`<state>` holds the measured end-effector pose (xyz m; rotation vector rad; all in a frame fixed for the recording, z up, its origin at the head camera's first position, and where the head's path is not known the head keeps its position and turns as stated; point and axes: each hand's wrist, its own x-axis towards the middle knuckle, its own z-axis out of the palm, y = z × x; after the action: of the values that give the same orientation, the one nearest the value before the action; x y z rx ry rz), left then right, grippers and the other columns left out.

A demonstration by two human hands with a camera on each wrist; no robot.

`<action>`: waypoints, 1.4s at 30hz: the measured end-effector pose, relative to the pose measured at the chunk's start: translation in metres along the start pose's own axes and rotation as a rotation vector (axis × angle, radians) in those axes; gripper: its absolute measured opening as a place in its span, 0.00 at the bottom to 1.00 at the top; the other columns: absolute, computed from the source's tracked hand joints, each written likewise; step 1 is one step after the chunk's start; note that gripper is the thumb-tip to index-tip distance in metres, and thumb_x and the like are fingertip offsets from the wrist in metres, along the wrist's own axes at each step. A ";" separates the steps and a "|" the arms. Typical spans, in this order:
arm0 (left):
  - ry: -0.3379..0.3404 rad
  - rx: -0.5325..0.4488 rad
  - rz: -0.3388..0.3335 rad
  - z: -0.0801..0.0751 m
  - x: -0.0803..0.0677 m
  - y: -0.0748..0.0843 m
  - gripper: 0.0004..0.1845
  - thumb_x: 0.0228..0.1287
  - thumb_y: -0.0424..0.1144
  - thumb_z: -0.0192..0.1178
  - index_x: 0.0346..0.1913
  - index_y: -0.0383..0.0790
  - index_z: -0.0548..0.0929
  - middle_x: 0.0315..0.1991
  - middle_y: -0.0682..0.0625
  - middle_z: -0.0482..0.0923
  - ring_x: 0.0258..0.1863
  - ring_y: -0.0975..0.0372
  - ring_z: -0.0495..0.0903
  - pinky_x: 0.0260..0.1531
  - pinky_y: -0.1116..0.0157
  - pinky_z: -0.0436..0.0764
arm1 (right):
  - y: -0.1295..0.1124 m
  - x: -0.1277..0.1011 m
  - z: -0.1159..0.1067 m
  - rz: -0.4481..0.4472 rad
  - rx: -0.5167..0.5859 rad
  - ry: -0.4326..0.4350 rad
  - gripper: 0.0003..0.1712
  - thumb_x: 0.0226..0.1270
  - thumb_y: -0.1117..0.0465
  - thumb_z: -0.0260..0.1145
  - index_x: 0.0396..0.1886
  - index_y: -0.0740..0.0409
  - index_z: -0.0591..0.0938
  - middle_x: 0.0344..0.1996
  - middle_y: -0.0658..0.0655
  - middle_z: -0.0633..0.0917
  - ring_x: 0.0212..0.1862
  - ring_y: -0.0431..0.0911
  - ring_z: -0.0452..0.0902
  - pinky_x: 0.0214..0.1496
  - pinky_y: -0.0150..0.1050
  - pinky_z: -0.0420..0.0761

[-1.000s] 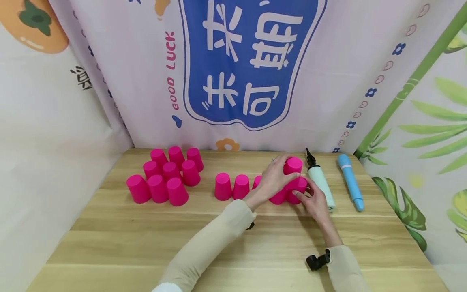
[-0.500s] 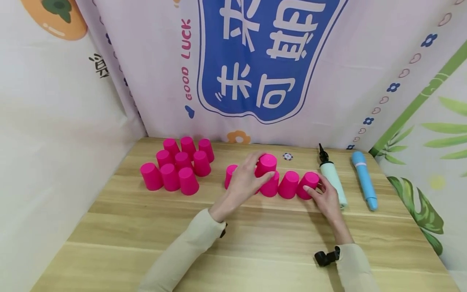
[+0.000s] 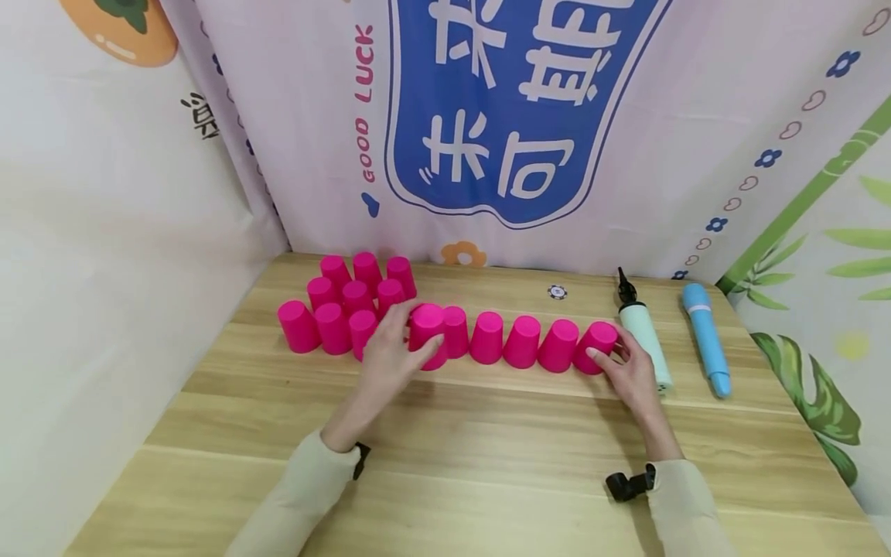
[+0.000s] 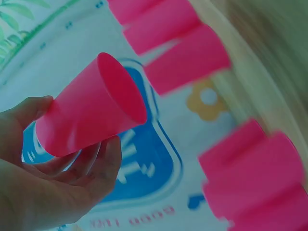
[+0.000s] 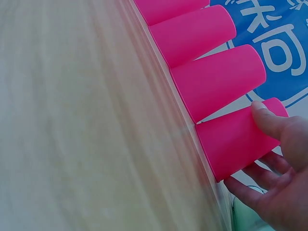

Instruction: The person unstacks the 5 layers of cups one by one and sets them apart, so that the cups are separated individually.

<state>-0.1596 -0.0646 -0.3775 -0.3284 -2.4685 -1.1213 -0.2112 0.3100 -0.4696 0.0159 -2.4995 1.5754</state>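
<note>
A row of several upside-down pink cups runs across the wooden table. My left hand grips one more pink cup at the row's left end; its fingers curl round that cup in the left wrist view. Whether this cup touches the table is unclear. My right hand holds the rightmost cup of the row. Its thumb lies on one side of that cup, with the other fingers on the far side.
A cluster of several upside-down pink cups stands at the back left, close to my left hand. A pale green hand pump and a blue stick-shaped object lie right of the row. A small round token lies near the backdrop.
My left hand has carried its pink cup leftward from above the right part of the row to the row's left end. The right hand stays at the rightmost cup.
</note>
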 end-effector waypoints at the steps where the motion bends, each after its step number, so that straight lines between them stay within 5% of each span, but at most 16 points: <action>1: 0.005 0.010 -0.017 -0.004 -0.002 -0.005 0.31 0.55 0.38 0.71 0.60 0.34 0.71 0.50 0.42 0.75 0.44 0.52 0.77 0.39 0.57 0.83 | 0.000 0.000 0.000 0.002 0.000 0.001 0.39 0.64 0.60 0.68 0.72 0.60 0.63 0.64 0.68 0.71 0.65 0.62 0.66 0.63 0.55 0.70; 7: 0.042 0.031 -0.130 -0.032 -0.011 -0.033 0.31 0.56 0.35 0.69 0.61 0.31 0.69 0.54 0.37 0.72 0.52 0.47 0.73 0.51 0.50 0.77 | -0.004 -0.002 -0.001 0.002 -0.005 0.003 0.40 0.63 0.58 0.69 0.72 0.60 0.63 0.64 0.68 0.71 0.65 0.62 0.67 0.63 0.56 0.69; 13: 0.033 0.037 -0.232 -0.055 -0.022 -0.060 0.31 0.58 0.33 0.66 0.62 0.29 0.66 0.56 0.34 0.68 0.54 0.44 0.70 0.54 0.47 0.74 | -0.006 -0.001 0.001 0.013 0.014 -0.007 0.38 0.64 0.63 0.68 0.71 0.62 0.63 0.64 0.69 0.70 0.65 0.63 0.66 0.63 0.57 0.68; 20: 0.063 0.051 -0.315 -0.074 -0.029 -0.089 0.30 0.59 0.31 0.63 0.62 0.26 0.64 0.55 0.31 0.67 0.52 0.41 0.70 0.53 0.45 0.73 | -0.003 0.001 -0.001 -0.014 -0.014 0.010 0.40 0.63 0.56 0.69 0.72 0.59 0.64 0.64 0.65 0.72 0.64 0.59 0.68 0.63 0.53 0.70; 26: 0.118 0.052 -0.386 -0.085 -0.032 -0.112 0.29 0.59 0.31 0.62 0.61 0.25 0.65 0.54 0.31 0.68 0.50 0.42 0.71 0.52 0.49 0.72 | -0.001 0.001 0.000 -0.015 -0.012 0.003 0.40 0.63 0.55 0.69 0.71 0.60 0.64 0.63 0.66 0.72 0.63 0.60 0.69 0.62 0.53 0.71; 42: 0.027 0.051 -0.469 -0.094 -0.032 -0.140 0.32 0.61 0.31 0.61 0.64 0.24 0.61 0.57 0.28 0.67 0.55 0.38 0.70 0.55 0.45 0.72 | -0.001 -0.001 -0.001 0.000 -0.014 -0.006 0.40 0.63 0.53 0.69 0.72 0.57 0.64 0.64 0.65 0.72 0.65 0.60 0.68 0.62 0.52 0.71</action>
<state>-0.1585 -0.2280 -0.4286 0.2966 -2.6155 -1.2200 -0.2103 0.3104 -0.4689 0.0191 -2.5150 1.5603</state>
